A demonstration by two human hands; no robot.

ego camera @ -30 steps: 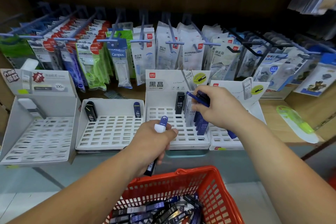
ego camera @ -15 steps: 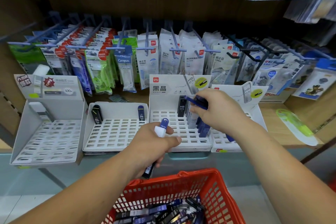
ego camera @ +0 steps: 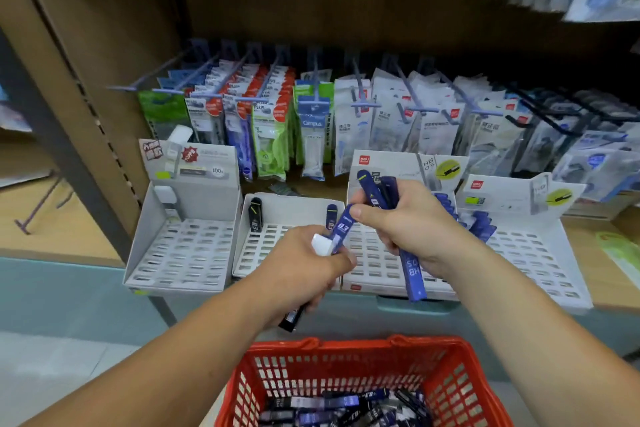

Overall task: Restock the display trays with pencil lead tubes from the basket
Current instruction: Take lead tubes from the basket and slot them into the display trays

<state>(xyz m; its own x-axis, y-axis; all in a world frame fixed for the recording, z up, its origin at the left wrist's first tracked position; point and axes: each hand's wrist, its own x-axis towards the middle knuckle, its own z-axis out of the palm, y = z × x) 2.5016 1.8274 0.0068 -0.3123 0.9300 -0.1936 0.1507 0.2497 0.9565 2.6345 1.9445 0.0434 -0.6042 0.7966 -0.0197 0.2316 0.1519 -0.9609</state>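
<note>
The left hand (ego camera: 304,270) curls round a slim blue plastic tube (ego camera: 342,228). The right hand (ego camera: 415,229) clasps a bundle of flat blue tubes (ego camera: 411,270) over slotted white trays (ego camera: 187,253). More lie in the red lattice basket (ego camera: 346,366).

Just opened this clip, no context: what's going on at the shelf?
A person is restocking pencil lead tubes. The left hand grips a white-capped tube and a blue tube. The right hand holds a bundle of blue tubes, its thumb on that blue tube's top. Both hover over the white display trays, mostly unfilled. Loose tubes lie in the red basket.
</note>
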